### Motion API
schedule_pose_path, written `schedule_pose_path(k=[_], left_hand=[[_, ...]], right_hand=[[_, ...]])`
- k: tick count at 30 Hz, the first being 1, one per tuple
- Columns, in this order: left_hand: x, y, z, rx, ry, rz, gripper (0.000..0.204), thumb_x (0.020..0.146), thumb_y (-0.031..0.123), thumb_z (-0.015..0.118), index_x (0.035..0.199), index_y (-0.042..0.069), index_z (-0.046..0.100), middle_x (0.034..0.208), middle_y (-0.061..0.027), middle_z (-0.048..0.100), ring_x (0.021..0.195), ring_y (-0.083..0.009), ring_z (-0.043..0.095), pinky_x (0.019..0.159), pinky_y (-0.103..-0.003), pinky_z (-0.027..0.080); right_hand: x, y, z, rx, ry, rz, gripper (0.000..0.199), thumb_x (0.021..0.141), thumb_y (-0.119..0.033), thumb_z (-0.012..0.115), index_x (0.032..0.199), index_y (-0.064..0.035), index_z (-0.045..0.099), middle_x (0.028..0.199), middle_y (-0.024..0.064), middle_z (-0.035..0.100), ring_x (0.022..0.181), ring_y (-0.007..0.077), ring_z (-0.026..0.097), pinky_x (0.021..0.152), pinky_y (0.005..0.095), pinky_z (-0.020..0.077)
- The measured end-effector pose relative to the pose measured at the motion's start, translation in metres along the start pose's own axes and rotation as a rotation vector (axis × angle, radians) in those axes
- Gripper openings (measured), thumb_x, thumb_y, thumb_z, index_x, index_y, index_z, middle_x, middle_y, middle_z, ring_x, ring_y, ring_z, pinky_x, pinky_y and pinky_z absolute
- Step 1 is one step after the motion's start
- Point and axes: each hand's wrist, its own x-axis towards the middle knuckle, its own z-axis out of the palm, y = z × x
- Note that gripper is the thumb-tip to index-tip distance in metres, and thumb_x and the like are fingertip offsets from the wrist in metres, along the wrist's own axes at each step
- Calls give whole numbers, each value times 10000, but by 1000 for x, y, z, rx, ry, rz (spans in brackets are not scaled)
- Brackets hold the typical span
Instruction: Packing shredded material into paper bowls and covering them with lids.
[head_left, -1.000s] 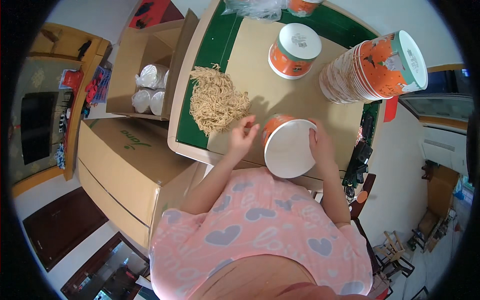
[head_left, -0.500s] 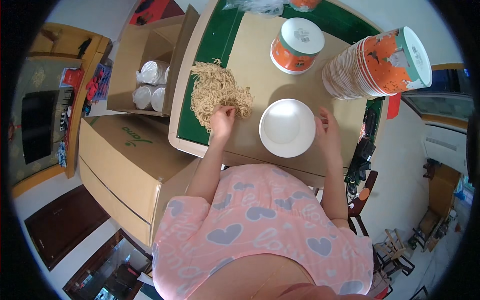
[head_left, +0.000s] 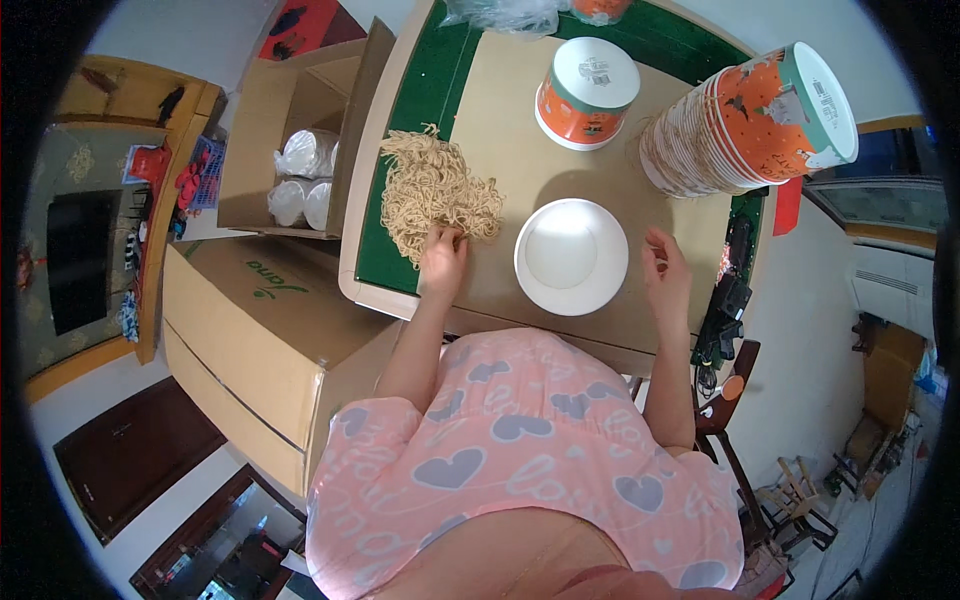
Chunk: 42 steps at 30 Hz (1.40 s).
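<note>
A tangled pile of thin beige cords (head_left: pixel 435 190) lies at the left of the table. My left hand (head_left: pixel 443 265) is at its lower edge, fingers bent together against the cords; what lies between the fingertips is too small to make out. A white paper bucket (head_left: pixel 571 257) stands in front of me with its round mouth facing up, and nothing shows inside. To the right of it, apart from its rim, my right hand (head_left: pixel 667 280) hovers with fingers loosely curled and holding nothing I can see.
An upside-down orange bucket (head_left: pixel 588 95) stands behind the white one. A tall leaning stack of orange buckets (head_left: pixel 745 125) is at the right, near black cables (head_left: pixel 725 310). An open carton (head_left: pixel 290 130) with wrapped white items and a closed carton (head_left: pixel 280 300) flank the table's left.
My right hand has moved off the white bucket's rim, a little to the right. My left hand has drawn slightly toward me at the edge of the cords.
</note>
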Motion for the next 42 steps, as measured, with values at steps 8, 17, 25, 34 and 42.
schedule_pose_path(k=[8,17,25,34,42], left_hand=[[24,-3,-40,-593,11,-370,83,792,112,695,782,29,694,822,-69,617,680,-121,575,614,-249,456],[53,82,-181,-1235,217,-164,66,906,83,554,945,34,575,797,-44,620,748,-101,572,706,-215,450],[60,89,-170,-1058,-139,-4,232,861,-25,564,1075,21,640,903,-44,637,710,-58,561,599,-178,440],[51,74,-151,-1158,-102,-120,454,839,5,592,1276,73,491,847,-42,664,675,-64,562,604,-210,457],[40,82,-132,-970,-28,-70,472,812,46,619,1264,114,500,803,-53,663,572,-102,540,534,-244,426]], right_hand=[[0,-8,-5,-51,-15,-63,264,867,-101,566,1127,-58,584,945,91,640,783,169,606,681,275,491],[-14,-88,18,235,-44,-239,129,844,-33,592,958,-39,652,879,71,639,757,133,586,694,252,471],[-19,-163,128,533,-275,-113,162,860,-31,593,1013,5,630,894,50,645,849,106,610,745,218,477],[-19,-162,152,551,-268,85,151,858,-44,592,991,8,640,885,50,648,750,81,564,693,211,455],[-9,-148,144,441,-317,-97,131,865,-43,601,980,12,632,864,28,629,767,67,571,697,190,450]])
